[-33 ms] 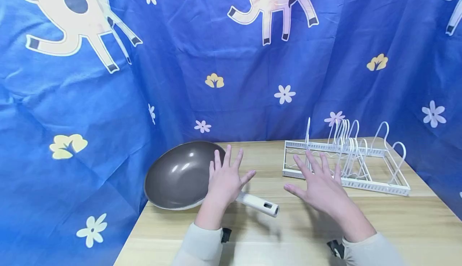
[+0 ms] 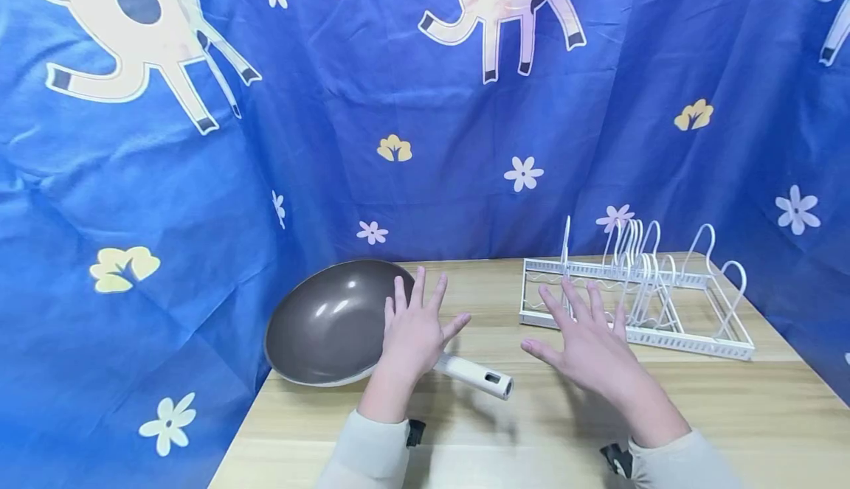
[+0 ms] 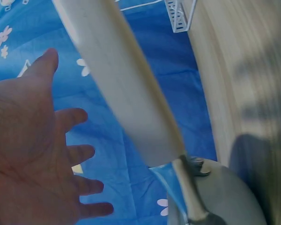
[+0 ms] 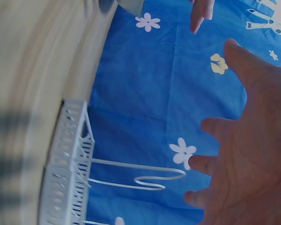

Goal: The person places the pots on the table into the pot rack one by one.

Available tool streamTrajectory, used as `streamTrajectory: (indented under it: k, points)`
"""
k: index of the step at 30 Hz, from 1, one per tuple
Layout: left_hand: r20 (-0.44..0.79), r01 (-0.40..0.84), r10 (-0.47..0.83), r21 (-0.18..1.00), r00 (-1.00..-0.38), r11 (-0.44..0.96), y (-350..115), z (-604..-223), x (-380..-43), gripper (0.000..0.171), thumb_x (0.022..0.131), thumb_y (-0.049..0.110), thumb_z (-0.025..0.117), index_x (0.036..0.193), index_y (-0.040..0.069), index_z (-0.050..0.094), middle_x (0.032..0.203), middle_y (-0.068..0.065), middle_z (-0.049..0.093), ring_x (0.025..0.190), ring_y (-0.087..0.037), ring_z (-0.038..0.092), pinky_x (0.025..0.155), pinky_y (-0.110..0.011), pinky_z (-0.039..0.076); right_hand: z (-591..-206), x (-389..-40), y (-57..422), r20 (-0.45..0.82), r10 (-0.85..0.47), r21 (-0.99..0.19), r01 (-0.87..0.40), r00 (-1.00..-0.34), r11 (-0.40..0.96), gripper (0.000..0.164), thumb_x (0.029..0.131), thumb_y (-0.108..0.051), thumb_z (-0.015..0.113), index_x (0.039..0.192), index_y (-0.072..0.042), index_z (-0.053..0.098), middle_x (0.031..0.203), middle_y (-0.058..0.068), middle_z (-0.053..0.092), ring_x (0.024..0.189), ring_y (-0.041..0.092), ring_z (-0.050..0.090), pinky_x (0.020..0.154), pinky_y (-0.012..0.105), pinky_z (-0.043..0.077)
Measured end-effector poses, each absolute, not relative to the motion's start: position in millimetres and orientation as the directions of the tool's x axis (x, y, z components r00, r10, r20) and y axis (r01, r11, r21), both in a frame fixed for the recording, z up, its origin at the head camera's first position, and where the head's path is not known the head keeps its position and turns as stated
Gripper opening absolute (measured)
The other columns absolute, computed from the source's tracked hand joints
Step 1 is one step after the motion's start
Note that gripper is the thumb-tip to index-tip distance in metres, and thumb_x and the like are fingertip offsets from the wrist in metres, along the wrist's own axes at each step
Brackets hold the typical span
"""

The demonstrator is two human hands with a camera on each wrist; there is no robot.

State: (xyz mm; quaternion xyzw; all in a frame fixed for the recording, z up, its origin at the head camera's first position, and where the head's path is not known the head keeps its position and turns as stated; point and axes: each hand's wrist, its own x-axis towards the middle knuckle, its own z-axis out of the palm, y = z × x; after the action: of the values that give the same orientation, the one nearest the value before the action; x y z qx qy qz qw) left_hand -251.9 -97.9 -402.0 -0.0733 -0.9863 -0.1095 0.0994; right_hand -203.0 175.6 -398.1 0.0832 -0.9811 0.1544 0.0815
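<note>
A dark-coated wok (image 2: 325,323) with a pale outside stands at the left of the table, its white handle (image 2: 474,376) pointing right and toward me. Spread-fingered, my left hand (image 2: 413,338) hovers over the wok's right side near the handle, holding nothing. In the left wrist view a gap separates the palm from the handle (image 3: 124,89). My right hand (image 2: 591,341) hangs in front of the white wire rack (image 2: 690,342), fingers apart, nothing in it. The right wrist view shows the rack's slotted side (image 4: 56,192) apart from the fingers.
The wood-grain table (image 2: 485,437) carries the wok on the left and the rack on the right. Upright wire loops (image 2: 640,275) rise from the rack. Behind and at both sides hangs a blue curtain (image 2: 451,142) with animal and flower prints.
</note>
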Motion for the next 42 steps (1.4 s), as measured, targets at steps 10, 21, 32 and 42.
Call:
streamTrajectory:
  k: [10, 21, 32, 42]
  points:
    - [0.346, 0.222, 0.093, 0.354, -0.934, 0.909, -109.4, -396.0, -236.7, 0.091, 0.083, 0.090, 0.030, 0.159, 0.041, 0.016, 0.170, 0.000, 0.018, 0.156, -0.037, 0.018, 0.119, -0.071, 0.025, -396.3, -202.9, 167.2, 0.183, -0.178, -0.339, -0.232, -0.967, 0.912, 0.094, 0.082, -0.089, 0.037, 0.160, -0.042, 0.013, 0.172, 0.005, 0.005, 0.155, 0.048, -0.002, 0.110, 0.086, -0.003]
    - [0.366, 0.246, -0.083, 0.759, -0.927, 0.603, -118.2, -412.1, -201.6, 0.096, 0.072, 0.071, 0.077, 0.151, 0.049, 0.026, 0.157, 0.014, 0.031, 0.138, -0.019, 0.045, 0.108, -0.047, 0.052, -395.9, -198.1, 142.1, 0.187, -0.359, -0.421, -0.405, -0.914, 0.812, 0.106, 0.076, -0.084, 0.059, 0.160, -0.031, 0.022, 0.169, 0.007, 0.021, 0.153, 0.046, 0.020, 0.113, 0.078, 0.027]
    - [0.185, 0.135, -0.119, 0.931, -0.976, 0.340, -129.5, -431.7, -190.6, 0.070, 0.079, 0.045, 0.083, 0.129, 0.018, 0.042, 0.129, -0.003, 0.053, 0.115, -0.020, 0.061, 0.094, -0.035, 0.059, -405.3, -197.6, 122.3, 0.163, -0.472, -0.481, -0.487, -0.867, 0.729, 0.128, 0.059, -0.083, 0.074, 0.161, -0.026, 0.021, 0.162, 0.006, 0.034, 0.143, 0.031, 0.044, 0.113, 0.052, 0.047]
    - [-0.092, -0.078, 0.109, 0.989, -0.990, 0.127, -124.8, -453.4, -180.9, 0.061, 0.092, 0.037, 0.071, 0.125, -0.002, 0.038, 0.127, -0.018, 0.052, 0.114, -0.027, 0.058, 0.093, -0.041, 0.062, -418.6, -198.8, 110.0, 0.066, -0.512, -0.539, -0.462, -0.856, 0.704, 0.116, 0.067, -0.078, 0.073, 0.158, -0.021, 0.029, 0.150, 0.009, 0.052, 0.128, 0.027, 0.060, 0.105, 0.050, 0.054]
